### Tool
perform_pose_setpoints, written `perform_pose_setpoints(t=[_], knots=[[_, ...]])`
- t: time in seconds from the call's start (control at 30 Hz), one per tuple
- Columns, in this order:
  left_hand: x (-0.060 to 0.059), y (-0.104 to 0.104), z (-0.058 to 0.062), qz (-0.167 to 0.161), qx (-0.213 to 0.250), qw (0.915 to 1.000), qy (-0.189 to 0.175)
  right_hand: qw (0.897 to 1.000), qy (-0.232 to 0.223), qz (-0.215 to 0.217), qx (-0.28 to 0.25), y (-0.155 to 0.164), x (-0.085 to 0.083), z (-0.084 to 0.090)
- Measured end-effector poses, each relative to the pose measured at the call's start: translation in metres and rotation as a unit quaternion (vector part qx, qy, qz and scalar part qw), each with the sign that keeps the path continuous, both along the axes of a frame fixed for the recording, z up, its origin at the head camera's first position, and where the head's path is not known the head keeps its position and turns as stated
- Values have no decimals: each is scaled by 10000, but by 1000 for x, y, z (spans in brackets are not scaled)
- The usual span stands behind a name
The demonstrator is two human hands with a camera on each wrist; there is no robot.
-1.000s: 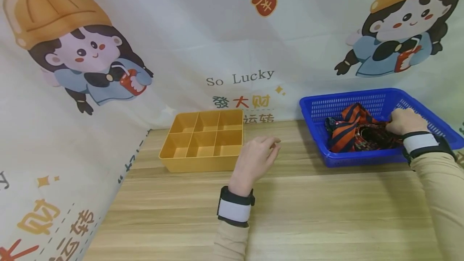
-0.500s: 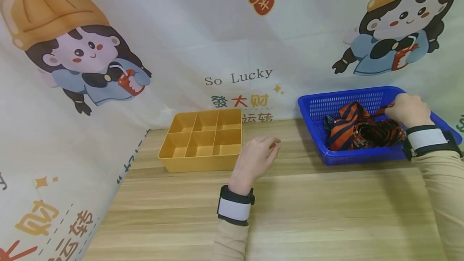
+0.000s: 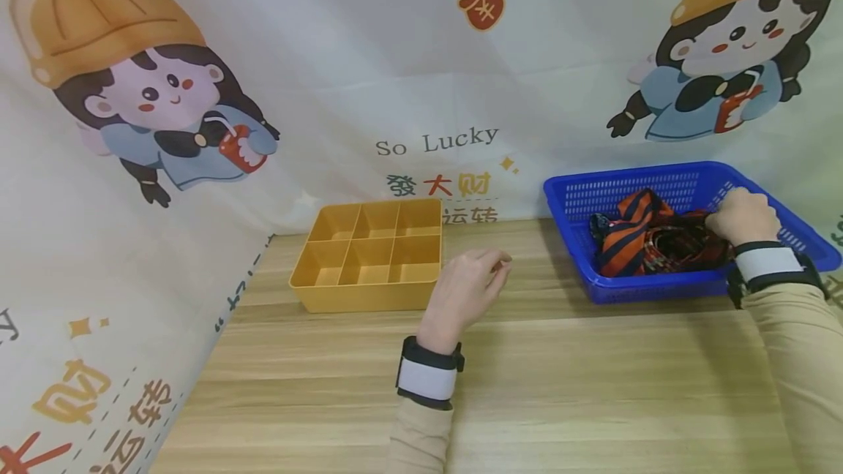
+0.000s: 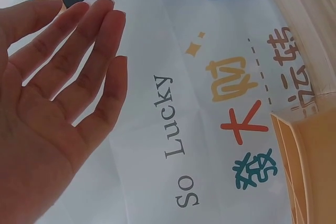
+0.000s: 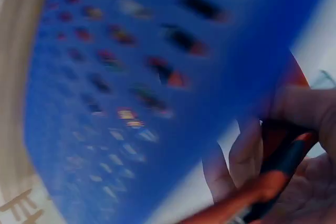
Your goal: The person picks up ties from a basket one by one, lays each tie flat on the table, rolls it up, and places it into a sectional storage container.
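Striped necktie [image 3: 626, 236] dips lower into blue basket [image 3: 665, 290] as right hand [image 3: 743, 216], clamped on it, re-grips; left hand [image 3: 464, 291] still hovers slack beside yellow organizer [image 3: 369, 254].

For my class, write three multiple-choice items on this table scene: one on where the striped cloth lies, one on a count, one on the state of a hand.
1. Where does the striped cloth lie?
A. in the yellow tray
B. in the blue basket
C. on the bare table

2. How many compartments does the yellow tray have?
A. four
B. six
C. nine

3. How is the left hand?
A. open, holding nothing
B. gripping the tray
C. pressed flat on the cloth

Answers:
1 B, the striped cloth sits inside the blue basket.
2 B, the yellow tray shows two rows of three.
3 A, the left hand hovers over the table with loose fingers, while the right hand grips the cloth.
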State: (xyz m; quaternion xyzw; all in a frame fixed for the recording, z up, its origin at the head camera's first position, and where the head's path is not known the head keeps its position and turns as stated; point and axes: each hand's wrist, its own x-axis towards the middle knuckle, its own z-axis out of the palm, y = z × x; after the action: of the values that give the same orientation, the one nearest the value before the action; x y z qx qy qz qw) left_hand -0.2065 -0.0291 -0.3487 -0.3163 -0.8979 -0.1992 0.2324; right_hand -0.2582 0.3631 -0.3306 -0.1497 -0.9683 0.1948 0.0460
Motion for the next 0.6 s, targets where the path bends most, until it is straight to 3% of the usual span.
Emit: perform_pose_setpoints(t=[0.1, 0.3, 0.5, 0.6], knots=[[0, 0, 0, 16, -14, 10000, -39, 9977, 656, 187, -54, -6, 2, 16], [-1, 1, -2, -20, -32, 10000, -79, 9815, 1820, 571, 173, -29, 10, 49], [-3, 4, -4, -137, 31, 9996, -229, 9794, 1966, 461, -73, -70, 26, 81], [-3, 10, -3, -303, 311, 9972, -607, 9771, 2023, 578, -318, -101, 44, 86]])
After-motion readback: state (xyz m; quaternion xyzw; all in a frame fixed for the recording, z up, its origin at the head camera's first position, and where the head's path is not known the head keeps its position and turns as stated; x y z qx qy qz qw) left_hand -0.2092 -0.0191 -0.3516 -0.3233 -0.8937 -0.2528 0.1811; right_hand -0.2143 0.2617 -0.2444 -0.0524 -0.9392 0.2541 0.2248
